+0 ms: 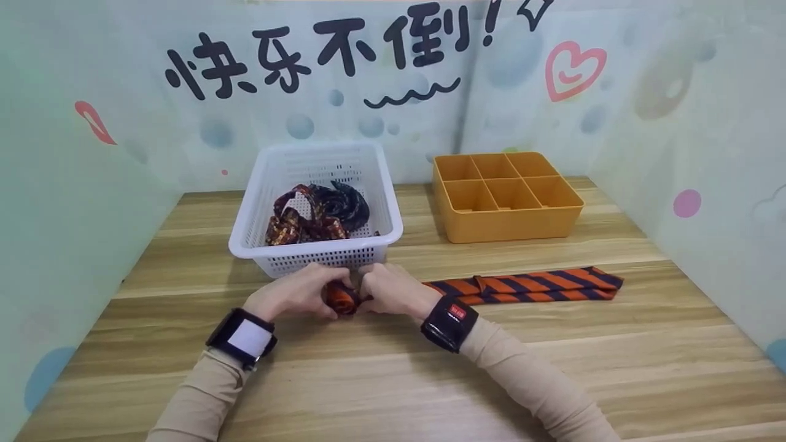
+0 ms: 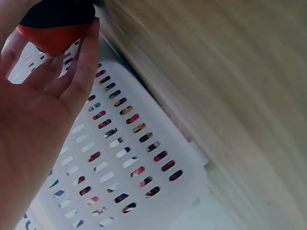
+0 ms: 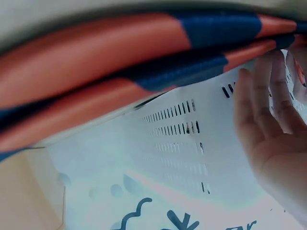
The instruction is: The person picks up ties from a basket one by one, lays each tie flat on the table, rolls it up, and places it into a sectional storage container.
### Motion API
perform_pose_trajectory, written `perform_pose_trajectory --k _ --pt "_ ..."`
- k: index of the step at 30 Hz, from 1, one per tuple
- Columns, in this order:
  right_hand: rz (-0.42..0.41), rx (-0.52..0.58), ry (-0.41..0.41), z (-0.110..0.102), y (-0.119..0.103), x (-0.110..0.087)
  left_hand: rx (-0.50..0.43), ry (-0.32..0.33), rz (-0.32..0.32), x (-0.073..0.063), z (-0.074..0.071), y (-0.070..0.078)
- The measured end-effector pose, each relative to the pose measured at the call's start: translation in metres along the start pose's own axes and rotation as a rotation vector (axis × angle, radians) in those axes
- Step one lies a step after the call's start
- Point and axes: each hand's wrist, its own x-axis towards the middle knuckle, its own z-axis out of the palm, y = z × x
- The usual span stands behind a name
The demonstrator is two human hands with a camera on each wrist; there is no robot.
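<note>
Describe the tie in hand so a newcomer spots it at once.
On the wooden table, find the white basket. Near its front, the left hand and right hand hold the tie by its rolled end; the rest runs right, in front of the orange box. Unlike the cloths inside the basket, it has orange and navy stripes.

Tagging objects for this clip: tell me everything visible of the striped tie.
The striped tie has orange and dark blue diagonal bands and looks like woven fabric. One part is rolled into a coil, held between the left hand and right hand, in front of the white basket. The rest extends rightward along the wooden table in two layers, a small loop crossing it.
</note>
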Motion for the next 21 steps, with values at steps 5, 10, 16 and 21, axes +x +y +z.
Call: perform_pose_trajectory --k 5,10,16,21 --pt "0.002 0.147 -0.009 -0.008 0.005 0.001 0.055 -0.019 0.000 0.006 -0.003 0.004" --pt "0.048 0.310 -0.012 -0.015 0.007 0.002 0.138 -0.031 -0.008 0.011 -0.005 0.011" --pt "0.076 0.225 0.000 -0.013 0.007 0.003 0.137 -0.039 -0.024 0.013 -0.005 0.016" --pt "0.097 0.163 0.003 -0.011 0.006 0.003 0.020 -0.008 -0.098 0.010 -0.007 0.011"
